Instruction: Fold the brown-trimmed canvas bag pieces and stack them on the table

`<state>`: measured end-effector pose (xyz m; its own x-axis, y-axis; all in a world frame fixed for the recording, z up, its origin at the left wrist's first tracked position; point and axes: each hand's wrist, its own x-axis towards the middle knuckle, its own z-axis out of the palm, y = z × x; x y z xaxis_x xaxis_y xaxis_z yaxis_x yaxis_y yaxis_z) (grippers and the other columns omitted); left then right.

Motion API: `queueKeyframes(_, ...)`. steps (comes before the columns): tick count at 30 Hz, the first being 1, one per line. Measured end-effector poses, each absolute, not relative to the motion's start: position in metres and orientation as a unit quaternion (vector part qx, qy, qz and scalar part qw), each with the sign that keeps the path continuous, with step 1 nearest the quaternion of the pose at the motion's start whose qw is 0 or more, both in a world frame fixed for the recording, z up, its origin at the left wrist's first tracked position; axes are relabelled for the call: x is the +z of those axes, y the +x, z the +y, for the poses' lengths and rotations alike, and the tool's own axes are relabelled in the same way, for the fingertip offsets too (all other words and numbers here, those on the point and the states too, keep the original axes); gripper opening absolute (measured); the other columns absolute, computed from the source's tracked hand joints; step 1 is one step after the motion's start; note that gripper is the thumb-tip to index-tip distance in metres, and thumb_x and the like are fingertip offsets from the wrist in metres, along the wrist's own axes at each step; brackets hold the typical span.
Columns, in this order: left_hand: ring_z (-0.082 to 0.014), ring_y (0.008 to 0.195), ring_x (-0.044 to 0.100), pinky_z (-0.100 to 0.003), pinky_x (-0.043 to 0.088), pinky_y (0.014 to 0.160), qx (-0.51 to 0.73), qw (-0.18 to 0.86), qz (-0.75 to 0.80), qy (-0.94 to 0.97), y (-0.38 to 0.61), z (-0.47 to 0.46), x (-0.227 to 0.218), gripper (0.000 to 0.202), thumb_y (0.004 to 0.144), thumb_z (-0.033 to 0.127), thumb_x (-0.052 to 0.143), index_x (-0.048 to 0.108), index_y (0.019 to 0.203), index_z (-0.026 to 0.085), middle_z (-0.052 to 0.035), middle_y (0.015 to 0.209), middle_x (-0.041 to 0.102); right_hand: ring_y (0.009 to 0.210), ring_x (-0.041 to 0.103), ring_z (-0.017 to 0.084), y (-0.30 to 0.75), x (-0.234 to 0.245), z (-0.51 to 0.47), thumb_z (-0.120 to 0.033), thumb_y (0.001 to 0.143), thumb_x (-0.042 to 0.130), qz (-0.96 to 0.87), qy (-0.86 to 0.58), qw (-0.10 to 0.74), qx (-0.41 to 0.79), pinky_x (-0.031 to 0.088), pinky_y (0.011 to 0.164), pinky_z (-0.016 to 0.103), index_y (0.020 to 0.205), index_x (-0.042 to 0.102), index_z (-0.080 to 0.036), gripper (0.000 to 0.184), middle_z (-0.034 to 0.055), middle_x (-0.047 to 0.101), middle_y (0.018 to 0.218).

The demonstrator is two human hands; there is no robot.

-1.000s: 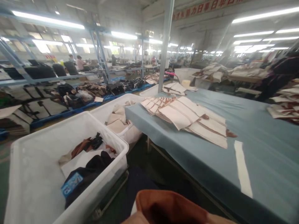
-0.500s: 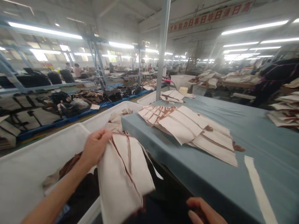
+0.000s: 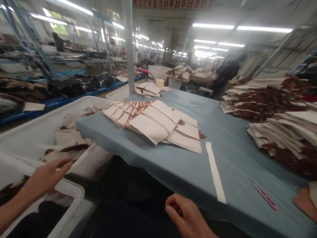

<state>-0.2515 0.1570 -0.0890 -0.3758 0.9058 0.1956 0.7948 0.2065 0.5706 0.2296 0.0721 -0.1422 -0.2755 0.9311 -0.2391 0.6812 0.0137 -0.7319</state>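
My left hand (image 3: 53,172) is over the white bins at lower left, its fingers stretched out with nothing held. Under and beyond it, beige fabric pieces (image 3: 70,135) with brown trim lie in the far white bin (image 3: 37,122). My right hand (image 3: 184,211) hangs in front of the table edge, fingers curled in, with no item visible in it. On the blue-covered table (image 3: 138,155) lie overlapping beige panels (image 3: 156,122) with brown edging. To their right are a pale strip (image 3: 215,172) and a slim pink-handled tool (image 3: 266,196) with a thin metal tip.
Tall stacks of beige and brown panels (image 3: 284,132) fill the table's right side. Another person's hand (image 3: 303,200) reaches in at the right edge. A metal post (image 3: 128,49) stands by the far left corner. A nearer white bin (image 3: 79,195) holds dark material.
The beige panel has left my left hand, which has dropped lower left over the bins. My view has turned right, bringing in the stacks, the pink tool and another person's hand.
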Motion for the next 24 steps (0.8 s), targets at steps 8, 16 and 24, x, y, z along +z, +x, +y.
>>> queueKeyframes(8,-0.0324,0.098,0.083,-0.040,0.066,0.084,0.375,0.351,0.674,0.531,-0.077,0.217,-0.134,0.063,0.085,0.078,0.075,0.080,0.108,0.020,-0.0094,0.104,0.088,0.075,0.069,0.023,0.243,-0.118,0.146,-0.049,0.101,0.056,-0.672,-0.609,0.299,0.298,0.047,0.074,0.033,0.091,0.076,-0.023,0.034,0.0049,0.079,0.082)
queueKeyframes(16,-0.0148,0.073,0.070,-0.030,0.063,0.067,0.422,0.497,0.622,0.433,0.028,0.288,-0.124,0.028,0.110,0.043,0.073,0.073,0.112,0.015,-0.0023,0.097,0.075,0.067,0.064,0.022,0.234,-0.164,0.194,-0.053,0.097,0.054,-0.586,-0.667,0.366,0.279,0.037,0.068,0.033,0.084,0.075,-0.023,0.038,0.0043,0.074,0.071)
queueKeyframes(24,-0.0107,0.045,0.013,-0.019,0.028,0.049,0.639,0.531,0.388,0.400,0.006,0.284,0.021,0.055,0.113,0.035,0.047,0.027,0.063,0.025,0.0106,0.047,0.013,0.063,0.058,0.018,0.235,-0.166,0.188,-0.055,0.096,0.062,-0.558,-0.632,0.430,0.323,0.040,0.068,0.031,0.080,0.071,-0.024,0.036,0.0017,0.071,0.069)
